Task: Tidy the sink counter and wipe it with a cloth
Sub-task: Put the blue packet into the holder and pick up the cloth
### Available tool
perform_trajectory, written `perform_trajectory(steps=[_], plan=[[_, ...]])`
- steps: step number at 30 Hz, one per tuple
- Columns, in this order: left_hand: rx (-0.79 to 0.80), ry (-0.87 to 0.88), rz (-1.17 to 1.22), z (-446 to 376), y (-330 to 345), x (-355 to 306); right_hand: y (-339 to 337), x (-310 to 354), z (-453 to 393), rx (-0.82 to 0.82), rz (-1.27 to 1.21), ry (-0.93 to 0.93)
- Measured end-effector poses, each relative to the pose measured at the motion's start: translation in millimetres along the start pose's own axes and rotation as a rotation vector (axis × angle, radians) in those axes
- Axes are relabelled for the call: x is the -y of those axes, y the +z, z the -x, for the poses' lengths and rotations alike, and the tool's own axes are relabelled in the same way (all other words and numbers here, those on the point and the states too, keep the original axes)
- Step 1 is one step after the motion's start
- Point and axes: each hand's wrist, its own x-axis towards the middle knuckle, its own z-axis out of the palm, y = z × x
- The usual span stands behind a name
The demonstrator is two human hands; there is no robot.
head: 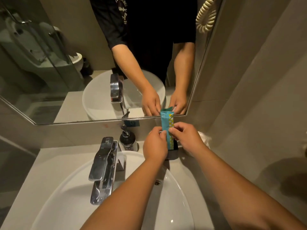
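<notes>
A tall teal packet (167, 121) with a yellow-white pattern stands upright in a black holder (172, 152) at the back right of the counter (54, 156). My left hand (155, 144) pinches the packet's left edge. My right hand (186, 136) pinches its right edge at the same height. Both arms reach over the white basin (74, 193). The packet's lower part is hidden behind my fingers and the holder.
A chrome tap (103, 170) stands at the basin's back left. A dark pump soap bottle (127, 141) sits against the wall beside the holder. Something white and crumpled (205, 138) lies in the right corner. The mirror (66, 63) hangs right above the counter.
</notes>
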Motion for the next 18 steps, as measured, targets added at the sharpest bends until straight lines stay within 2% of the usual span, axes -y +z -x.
perform_trajectory(steps=[5,18], plan=[[0.007,0.018,-0.054,-12,5,14,2,-9,-5,0.043,0.04,0.043],[-0.022,0.037,-0.126,-18,7,21,9,-16,-7,0.018,0.159,0.066]])
